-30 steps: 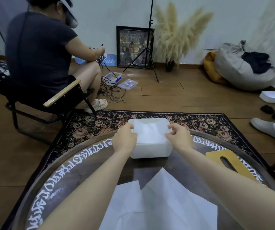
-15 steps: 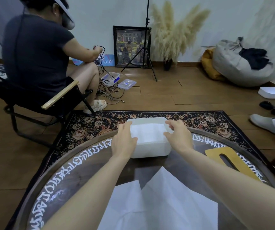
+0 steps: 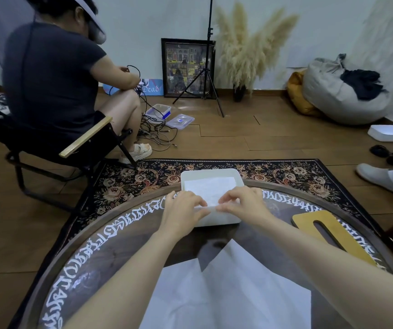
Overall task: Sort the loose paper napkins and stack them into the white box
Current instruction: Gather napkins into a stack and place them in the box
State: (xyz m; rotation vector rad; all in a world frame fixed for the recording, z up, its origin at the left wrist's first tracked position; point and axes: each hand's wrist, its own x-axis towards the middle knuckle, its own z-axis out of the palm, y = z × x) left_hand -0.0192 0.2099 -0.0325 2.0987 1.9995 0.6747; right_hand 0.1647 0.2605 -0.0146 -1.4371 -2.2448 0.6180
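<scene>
Napkins (image 3: 226, 290) lie loose and overlapping on the near part of the round table (image 3: 124, 243), flat white sheets whose corners point toward the white box (image 3: 217, 219). That box sits at the table's far edge, its far rim reaching out over the floral rug (image 3: 129, 181), and one folded napkin (image 3: 211, 187) already lies flat inside it, filling most of the bottom. Both hands are at the box's near rim, close together with their fingertips almost meeting. The left hand (image 3: 182, 210) comes in from the left with fingers curled down over the rim, and the right hand (image 3: 243, 205) comes in from the right with thumb and fingers bent toward the near edge of the napkin in the box. Each seems to be pinching or pressing that near edge, but whether either really grips the paper or only rests on it, I cannot tell. To the right of the box, well apart from it, a yellow board (image 3: 347, 241) with a long slot lies flat on the table. White lettering (image 3: 110, 231) runs around the table's rim. Beyond the table, on the left, a seated person (image 3: 53, 74) in a dark shirt sits on a folding chair (image 3: 84, 141) and handles cables. A tripod (image 3: 206, 74) stands by the far wall in front of a framed picture (image 3: 181, 65), with pampas grass (image 3: 250, 51) beside it.
</scene>
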